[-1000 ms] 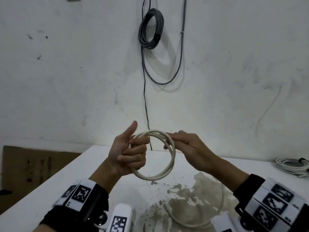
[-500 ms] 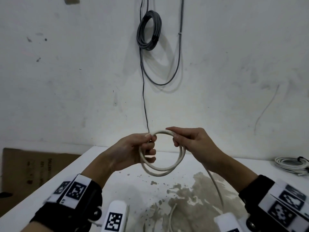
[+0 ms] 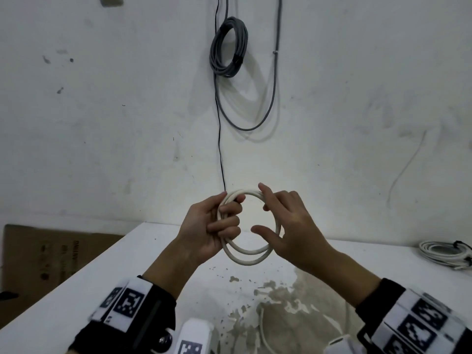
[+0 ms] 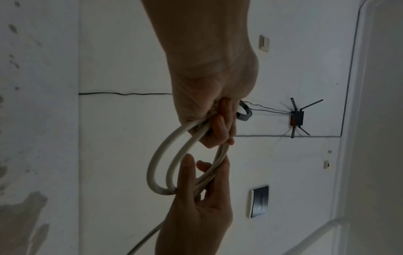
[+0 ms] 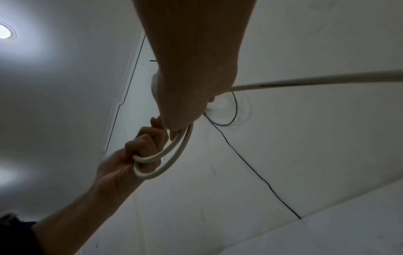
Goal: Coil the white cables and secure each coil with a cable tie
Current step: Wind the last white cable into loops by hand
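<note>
Since the earlier frames, the right hand (image 3: 288,226) has been shifted from the top of the loop down its right side, and another turn has been added to the white cable coil (image 3: 249,256). The coil is held in the air above the white table (image 3: 76,290), between the two hands, just in front of the wall. A second, bundled white cable (image 3: 444,251) is seen lying at the table's far right edge, well apart from the hands. A grey cable coil (image 3: 228,47) is hung on the wall above, with a thin black wire (image 3: 219,139) running down beside it. A cardboard sheet (image 3: 46,254) is propped left of the table.

The coil is held roughly upright, its open face turned toward the head camera, its longer axis near vertical. Its left side is gripped by the left hand (image 3: 209,231), whose fingers are curled round the strands. The right side is pinched by the right hand, with the index finger raised and the thumb spread below. From there a loose cable tail (image 5: 316,82) is led away past the right wrist.
</note>
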The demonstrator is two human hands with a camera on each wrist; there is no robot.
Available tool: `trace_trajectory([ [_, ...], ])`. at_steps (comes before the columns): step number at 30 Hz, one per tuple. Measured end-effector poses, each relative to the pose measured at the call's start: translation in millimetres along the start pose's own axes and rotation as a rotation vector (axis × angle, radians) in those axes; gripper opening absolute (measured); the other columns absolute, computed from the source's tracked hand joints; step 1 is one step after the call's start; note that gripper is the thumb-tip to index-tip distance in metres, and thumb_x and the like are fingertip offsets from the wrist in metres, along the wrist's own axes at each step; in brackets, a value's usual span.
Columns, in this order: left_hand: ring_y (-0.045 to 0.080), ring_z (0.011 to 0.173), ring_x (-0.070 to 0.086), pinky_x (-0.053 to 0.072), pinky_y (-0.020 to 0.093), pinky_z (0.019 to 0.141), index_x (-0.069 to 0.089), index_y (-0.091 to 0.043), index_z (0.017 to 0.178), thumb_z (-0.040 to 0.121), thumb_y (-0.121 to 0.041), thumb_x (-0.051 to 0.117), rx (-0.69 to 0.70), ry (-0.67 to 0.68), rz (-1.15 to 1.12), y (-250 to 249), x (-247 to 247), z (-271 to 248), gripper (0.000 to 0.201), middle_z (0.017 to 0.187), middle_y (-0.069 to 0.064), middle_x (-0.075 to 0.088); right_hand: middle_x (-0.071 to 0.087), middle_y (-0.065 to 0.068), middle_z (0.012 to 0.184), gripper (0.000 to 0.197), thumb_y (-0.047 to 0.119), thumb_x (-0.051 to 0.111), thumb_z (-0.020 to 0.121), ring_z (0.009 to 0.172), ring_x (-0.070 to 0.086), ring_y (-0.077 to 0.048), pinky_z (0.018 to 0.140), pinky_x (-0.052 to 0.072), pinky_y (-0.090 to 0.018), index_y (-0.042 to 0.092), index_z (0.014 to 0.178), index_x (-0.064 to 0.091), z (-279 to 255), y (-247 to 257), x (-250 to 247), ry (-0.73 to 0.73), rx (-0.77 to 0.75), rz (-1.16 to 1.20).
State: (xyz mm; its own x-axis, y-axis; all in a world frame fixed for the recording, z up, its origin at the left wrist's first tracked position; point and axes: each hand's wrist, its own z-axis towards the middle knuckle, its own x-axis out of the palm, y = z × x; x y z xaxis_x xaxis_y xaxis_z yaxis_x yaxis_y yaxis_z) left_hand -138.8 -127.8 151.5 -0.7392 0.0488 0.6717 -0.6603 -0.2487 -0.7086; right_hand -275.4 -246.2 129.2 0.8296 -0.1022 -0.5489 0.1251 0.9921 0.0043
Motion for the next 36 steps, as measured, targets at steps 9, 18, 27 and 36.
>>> trace_trajectory([
  [9,0.005,0.036,0.015,0.032,0.018,0.033,0.067,0.004,0.081,0.056,-0.008,0.066,-0.063,0.119,-0.016,-0.1,-4.5,-1.1,0.028,0.055,-0.004,0.046,0.051,-0.015,0.109,0.091,0.020,0.075,0.071,0.096,0.033,-0.016,0.082,0.037,-0.027,-0.002,0.143,0.024,2.9,-11.3,-11.5,0.208,-0.136,-0.044],
  [18,0.005,0.036,0.009,0.018,0.016,0.034,0.063,-0.004,0.072,0.081,-0.017,0.039,-0.018,-0.086,0.175,-3.6,9.4,-2.1,0.028,0.048,-0.008,0.033,0.066,0.004,0.086,0.021,0.021,0.047,0.095,0.064,0.049,0.000,0.059,0.034,-0.010,0.017,0.110,0.062,13.4,8.1,-19.0,-0.024,0.237,0.471],
  [27,0.005,0.032,0.011,0.015,0.017,0.036,0.053,-0.005,0.071,0.077,-0.016,0.034,-0.005,-0.118,0.186,-6.2,18.6,-4.2,0.023,0.042,-0.008,0.030,0.054,-0.006,0.106,0.066,0.046,0.051,0.083,0.091,0.038,-0.019,0.078,0.042,-0.033,0.011,0.138,0.038,15.4,6.8,-15.0,0.023,-0.132,-0.151],
  [36,0.008,0.038,0.005,0.012,0.015,0.031,0.058,-0.009,0.061,0.077,-0.019,0.042,0.222,-0.098,0.001,-4.4,20.5,-0.8,0.025,0.034,-0.007,0.028,0.056,-0.002,0.076,0.063,0.041,0.069,0.078,0.060,0.050,-0.012,0.061,0.048,-0.025,0.019,0.129,0.040,5.6,8.2,-4.8,-0.019,0.544,0.480],
])
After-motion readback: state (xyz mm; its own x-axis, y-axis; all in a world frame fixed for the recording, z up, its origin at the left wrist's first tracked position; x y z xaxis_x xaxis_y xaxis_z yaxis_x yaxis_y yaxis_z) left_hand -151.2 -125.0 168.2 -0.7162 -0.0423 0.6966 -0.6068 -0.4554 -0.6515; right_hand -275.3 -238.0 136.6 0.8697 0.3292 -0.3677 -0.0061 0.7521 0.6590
